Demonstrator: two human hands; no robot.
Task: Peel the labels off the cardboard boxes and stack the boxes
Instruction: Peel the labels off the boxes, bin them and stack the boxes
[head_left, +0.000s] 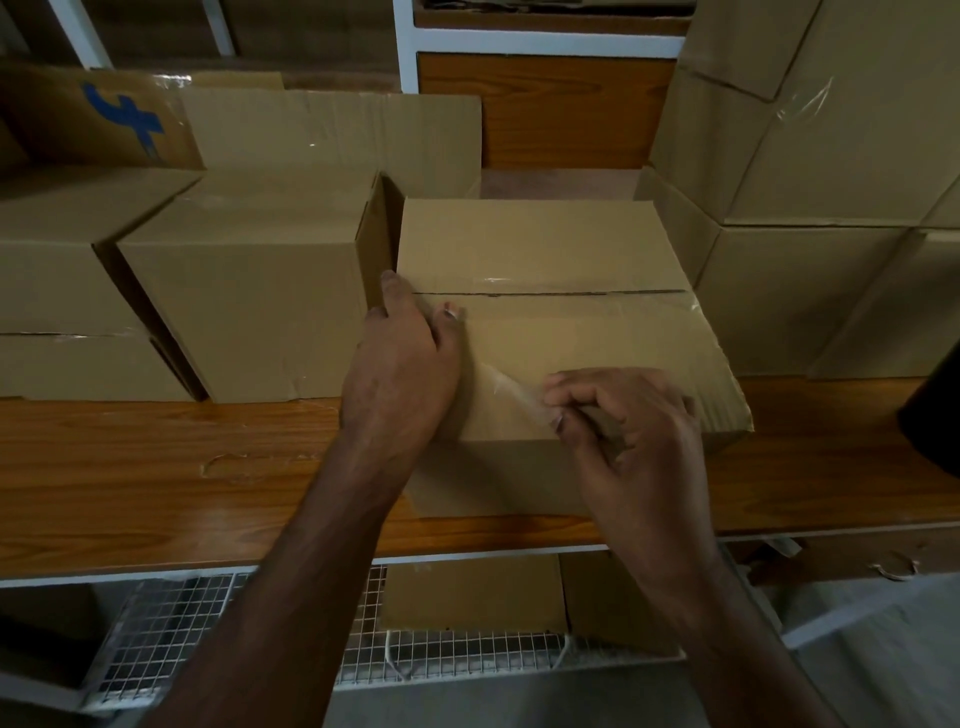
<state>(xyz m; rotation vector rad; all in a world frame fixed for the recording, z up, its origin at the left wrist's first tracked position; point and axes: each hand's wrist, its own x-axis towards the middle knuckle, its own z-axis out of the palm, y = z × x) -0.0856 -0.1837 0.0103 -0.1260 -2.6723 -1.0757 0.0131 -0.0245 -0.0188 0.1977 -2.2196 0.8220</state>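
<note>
Cardboard box (545, 249) under both hands: left hand (400, 374) lies flat, right hand (628, 415) pinches seemingly clear tape (511, 387).

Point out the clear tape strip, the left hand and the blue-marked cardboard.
clear tape strip (511, 391), head view, lifted middle.
left hand (397, 374), head view, back of hand.
blue-marked cardboard (127, 118), head view, blue mark.
</note>
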